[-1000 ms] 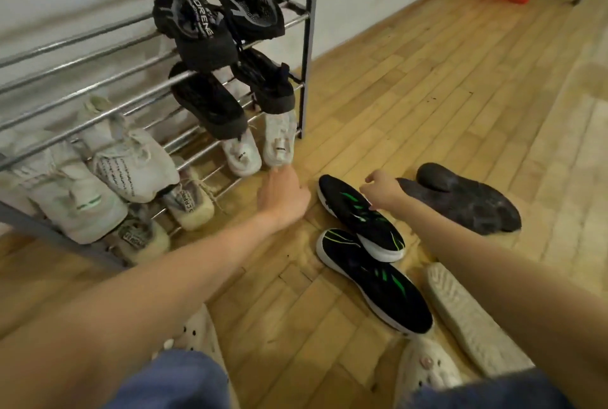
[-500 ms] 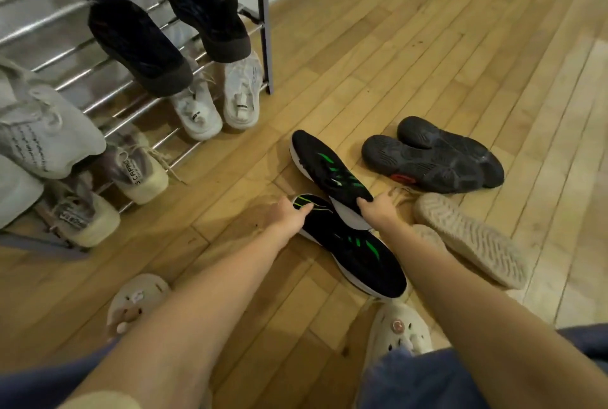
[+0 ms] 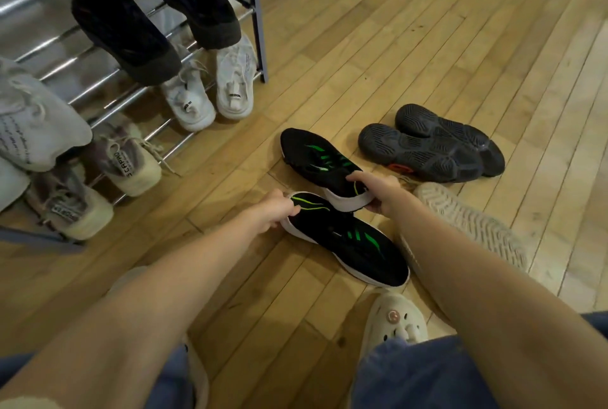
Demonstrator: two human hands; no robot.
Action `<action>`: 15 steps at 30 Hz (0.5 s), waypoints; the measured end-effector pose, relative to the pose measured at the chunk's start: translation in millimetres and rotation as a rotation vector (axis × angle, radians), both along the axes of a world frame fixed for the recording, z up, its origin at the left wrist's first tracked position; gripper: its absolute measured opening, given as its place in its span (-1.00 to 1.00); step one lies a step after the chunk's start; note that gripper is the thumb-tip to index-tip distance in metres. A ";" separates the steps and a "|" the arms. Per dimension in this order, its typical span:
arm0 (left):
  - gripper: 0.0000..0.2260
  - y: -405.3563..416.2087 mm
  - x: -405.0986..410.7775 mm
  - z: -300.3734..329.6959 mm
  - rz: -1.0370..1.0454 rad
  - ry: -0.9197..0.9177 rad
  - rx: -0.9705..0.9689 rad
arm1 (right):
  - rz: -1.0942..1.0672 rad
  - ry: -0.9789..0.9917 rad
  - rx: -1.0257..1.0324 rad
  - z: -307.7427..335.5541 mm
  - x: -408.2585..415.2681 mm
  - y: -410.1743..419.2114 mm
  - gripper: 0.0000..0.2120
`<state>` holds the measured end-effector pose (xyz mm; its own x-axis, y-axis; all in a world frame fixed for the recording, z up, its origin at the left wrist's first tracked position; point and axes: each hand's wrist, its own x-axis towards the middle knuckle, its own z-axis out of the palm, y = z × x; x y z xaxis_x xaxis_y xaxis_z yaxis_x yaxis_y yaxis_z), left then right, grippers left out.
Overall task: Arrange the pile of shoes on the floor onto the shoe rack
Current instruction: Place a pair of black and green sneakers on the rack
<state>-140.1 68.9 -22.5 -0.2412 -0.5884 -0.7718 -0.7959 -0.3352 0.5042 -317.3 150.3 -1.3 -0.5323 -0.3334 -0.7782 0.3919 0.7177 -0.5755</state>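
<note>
Two black sneakers with green stripes lie at the frame's centre on the wooden floor [image 3: 427,30]. The far sneaker [image 3: 319,161] runs diagonally, toe toward the upper left, heel lower right; the right hand [image 3: 378,191] curls its fingers around that heel. The near sneaker [image 3: 355,240] points its toe to the lower right, heel upper left, where the left hand [image 3: 276,211] pinches the heel rim. Right of them lie two dark shoes [image 3: 434,148], soles up. The shoe rack [image 3: 256,13] stands at upper left.
</note>
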 end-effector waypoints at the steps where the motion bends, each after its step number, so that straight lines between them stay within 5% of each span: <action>1: -0.57 0.0 3.5 6.8 -0.024 -0.009 -0.014 | 0.024 -0.021 0.000 5.8 1.4 -0.7 -0.55; 8: -0.61 14.6 33.2 54.6 0.093 0.071 0.039 | -0.189 -0.087 -0.160 55.5 37.7 -2.8 -0.75; 15: -0.53 25.1 61.1 129.3 0.262 0.143 0.028 | -0.403 -0.021 -0.331 133.5 85.1 -8.2 -0.59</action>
